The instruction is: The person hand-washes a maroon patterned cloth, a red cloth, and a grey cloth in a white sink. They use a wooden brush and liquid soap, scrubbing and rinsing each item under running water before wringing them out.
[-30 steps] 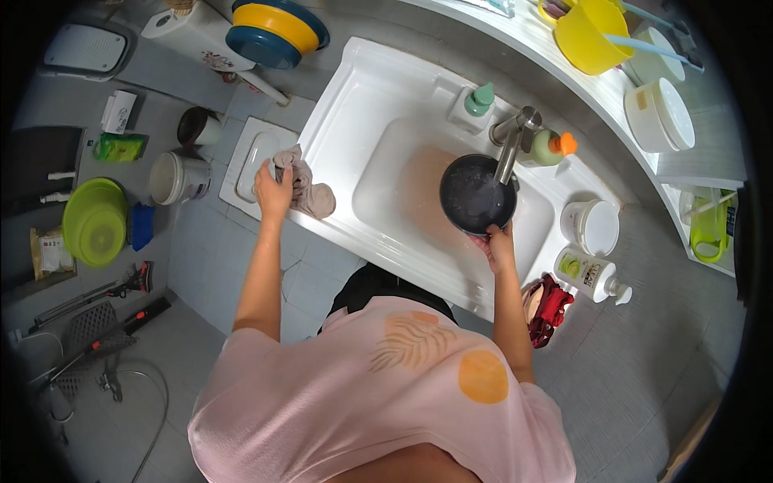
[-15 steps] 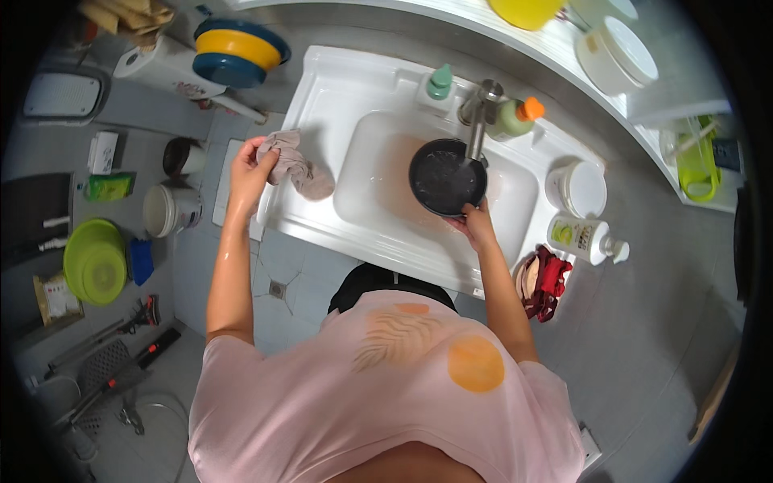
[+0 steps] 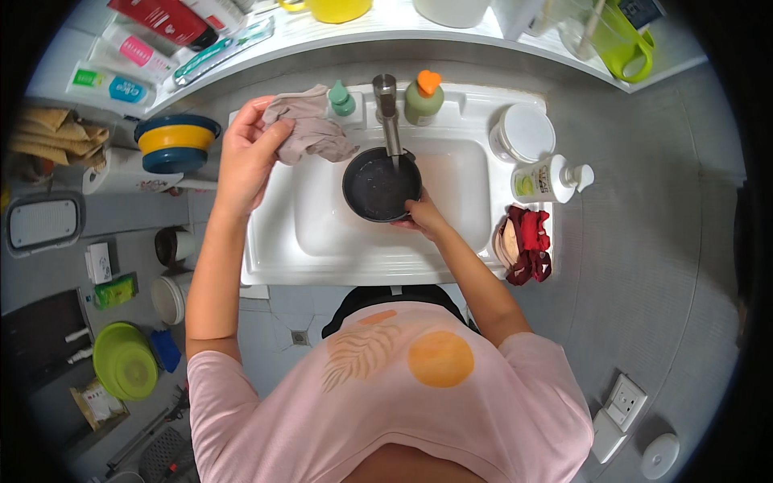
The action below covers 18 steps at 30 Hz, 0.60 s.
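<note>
My left hand [image 3: 248, 153] is closed on a corner of a crumpled greyish-pink cloth [image 3: 310, 129], raised above the left back part of the white sink [image 3: 270, 258]. The cloth hangs towards the middle; I cannot tell exactly what kind of cloth item it is. My right hand [image 3: 423, 217] grips the near right rim of a round black bowl [image 3: 374, 189], thumb on the edge and fingers partly hidden underneath. That bowl is over the sink basin, right under the metal faucet [image 3: 388, 113], from which water seems to run into it.
Behind the basin stand a small green-topped dispenser [image 3: 341, 98] and a green bottle with an orange cap [image 3: 424, 98]. A white tub [image 3: 523, 134], a white pump bottle [image 3: 543, 180] and folded red cloths [image 3: 527, 241] line the right ledge. A loaded shelf [image 3: 322, 36] overhangs the back.
My left hand has lifted the cloth from over the left ledge, up and towards the faucet. My right hand keeps the bowl under the faucet. The whole view has turned and shifted.
</note>
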Tool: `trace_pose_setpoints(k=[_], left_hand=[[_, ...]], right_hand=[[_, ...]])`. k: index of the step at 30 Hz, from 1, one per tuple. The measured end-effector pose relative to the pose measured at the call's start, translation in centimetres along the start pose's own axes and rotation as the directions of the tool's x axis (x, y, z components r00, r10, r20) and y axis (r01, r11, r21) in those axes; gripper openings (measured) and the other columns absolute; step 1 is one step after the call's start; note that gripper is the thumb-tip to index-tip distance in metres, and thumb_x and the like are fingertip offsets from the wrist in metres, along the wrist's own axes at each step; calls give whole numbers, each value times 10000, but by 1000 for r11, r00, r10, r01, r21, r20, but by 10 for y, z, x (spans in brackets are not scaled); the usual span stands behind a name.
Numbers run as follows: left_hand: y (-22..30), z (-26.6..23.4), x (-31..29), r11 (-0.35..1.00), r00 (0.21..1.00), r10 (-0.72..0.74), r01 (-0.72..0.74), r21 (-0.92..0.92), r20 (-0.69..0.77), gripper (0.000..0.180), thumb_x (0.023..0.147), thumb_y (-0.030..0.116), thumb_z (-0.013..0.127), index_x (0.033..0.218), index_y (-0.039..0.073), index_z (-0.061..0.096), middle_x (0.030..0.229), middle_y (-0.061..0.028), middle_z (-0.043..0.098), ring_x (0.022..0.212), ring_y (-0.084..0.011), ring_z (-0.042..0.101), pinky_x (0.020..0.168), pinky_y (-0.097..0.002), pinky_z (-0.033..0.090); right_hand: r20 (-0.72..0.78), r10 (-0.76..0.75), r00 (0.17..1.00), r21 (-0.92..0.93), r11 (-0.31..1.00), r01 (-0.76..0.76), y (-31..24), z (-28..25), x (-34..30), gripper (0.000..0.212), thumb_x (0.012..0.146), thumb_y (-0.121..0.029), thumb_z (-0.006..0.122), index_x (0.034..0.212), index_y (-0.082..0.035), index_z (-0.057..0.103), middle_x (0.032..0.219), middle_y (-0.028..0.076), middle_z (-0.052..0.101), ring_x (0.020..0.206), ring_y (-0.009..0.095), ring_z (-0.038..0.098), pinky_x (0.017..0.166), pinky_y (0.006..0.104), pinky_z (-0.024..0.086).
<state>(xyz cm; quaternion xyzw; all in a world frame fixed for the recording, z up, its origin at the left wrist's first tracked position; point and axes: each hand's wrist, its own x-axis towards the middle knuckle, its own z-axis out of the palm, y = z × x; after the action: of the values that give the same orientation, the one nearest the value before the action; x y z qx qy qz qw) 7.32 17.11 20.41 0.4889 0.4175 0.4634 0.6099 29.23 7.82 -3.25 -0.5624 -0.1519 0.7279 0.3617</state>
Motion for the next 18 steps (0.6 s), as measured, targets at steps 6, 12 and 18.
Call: trace_pose_setpoints(k=[6, 12, 18], left_hand=[[-28, 50, 8, 999, 996, 21, -17, -43, 87, 251, 790, -15, 561, 1032, 31, 517, 847, -10, 598, 677, -36, 545, 562, -164, 426], [-57, 74, 17, 999, 987, -26, 31, -28, 156, 228, 744, -56, 514, 953, 36, 513, 823, 7, 529, 703, -32, 498, 575, -169, 405], [-126, 56, 5, 857, 887, 20, -253, 450, 461, 162, 673, -33, 521, 823, 27, 517, 784, -42, 487, 654, -126, 484, 551, -242, 385]], right_hand=[[41, 15, 999, 113, 993, -19, 13, -4, 11, 625, 760, 50, 363, 1322, -155, 181, 1180, 198, 454, 824, 310, 631, 623, 369, 588], [24, 36, 999, 68, 997, -38, 11, -4, 5, 603, 758, 60, 350, 1309, -108, 172, 1137, 219, 466, 815, 343, 624, 694, 392, 578], [23, -25, 999, 136, 990, 21, 13, -8, 6, 586, 754, 64, 361, 1296, -66, 179, 1131, 222, 467, 867, 355, 606, 686, 389, 580]])
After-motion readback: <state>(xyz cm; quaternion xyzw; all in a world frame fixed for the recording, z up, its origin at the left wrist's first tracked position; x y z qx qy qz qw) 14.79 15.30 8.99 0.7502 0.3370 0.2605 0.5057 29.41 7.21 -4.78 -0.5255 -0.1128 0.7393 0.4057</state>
